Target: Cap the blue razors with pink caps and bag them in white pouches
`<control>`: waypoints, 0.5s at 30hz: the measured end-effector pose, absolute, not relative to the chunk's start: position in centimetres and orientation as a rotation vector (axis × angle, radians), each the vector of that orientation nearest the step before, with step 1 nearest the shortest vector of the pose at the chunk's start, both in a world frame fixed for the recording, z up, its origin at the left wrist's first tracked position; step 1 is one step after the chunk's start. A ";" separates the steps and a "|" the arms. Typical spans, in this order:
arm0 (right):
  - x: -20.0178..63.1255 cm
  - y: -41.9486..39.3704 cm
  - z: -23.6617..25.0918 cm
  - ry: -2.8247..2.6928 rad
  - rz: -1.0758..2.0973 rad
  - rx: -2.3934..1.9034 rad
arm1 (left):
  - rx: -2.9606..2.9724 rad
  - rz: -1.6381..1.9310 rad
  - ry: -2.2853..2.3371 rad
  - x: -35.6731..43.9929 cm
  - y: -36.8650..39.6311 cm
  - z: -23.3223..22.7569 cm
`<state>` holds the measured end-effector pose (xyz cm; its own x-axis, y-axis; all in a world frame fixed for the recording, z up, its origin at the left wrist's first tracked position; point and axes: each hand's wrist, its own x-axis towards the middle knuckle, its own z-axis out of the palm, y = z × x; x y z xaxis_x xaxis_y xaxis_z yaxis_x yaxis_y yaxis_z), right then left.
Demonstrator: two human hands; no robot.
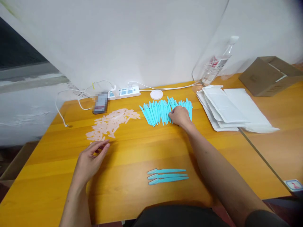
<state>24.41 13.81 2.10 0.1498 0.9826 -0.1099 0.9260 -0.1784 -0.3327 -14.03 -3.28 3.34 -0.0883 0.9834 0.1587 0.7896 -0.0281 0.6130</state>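
My right hand (180,116) reaches into the far pile of slim turquoise eyebrow razors (153,113), its thumb and fingertips pinched on one at the pile's near edge. The fingers partly hide that razor. Over the table at the left hovers my left hand (91,160), thumb and fingers slightly apart with nothing seen between them. Just beyond its fingertips spreads a heap of small pale pink plastic pieces (111,123). Three turquoise razors (168,176) lie side by side near the table's front edge, wider ends pointing left, between my forearms.
Against the wall stand a white power strip (126,91) with cables, a blurred-out phone (101,103) and a round white lid (156,94). White packets (227,108), a clear bottle (219,63) and a cardboard box (265,77) occupy the right side. A seam crosses the wooden table (127,154) at right.
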 end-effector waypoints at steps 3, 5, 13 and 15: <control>24.5 14.1 2.3 -1.852 0.467 -2.240 | 1.865 0.830 1.923 -14.0 -3.2 3.4; 24.7 13.9 2.6 -1.825 0.469 -2.254 | 1.860 0.835 1.928 -14.0 -3.3 3.6; 25.4 10.0 4.3 -1.699 0.399 -1.822 | 1.765 0.835 2.011 -15.1 -3.5 4.0; 25.0 8.7 4.2 -1.679 0.597 -1.657 | 1.754 0.823 2.018 -15.4 -3.4 3.8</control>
<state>25.04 8.74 4.18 0.0563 0.9864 0.1545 0.6674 0.0779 -0.7406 -15.45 -3.36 3.79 -0.1781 0.9773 0.1150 0.7788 0.0686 0.6236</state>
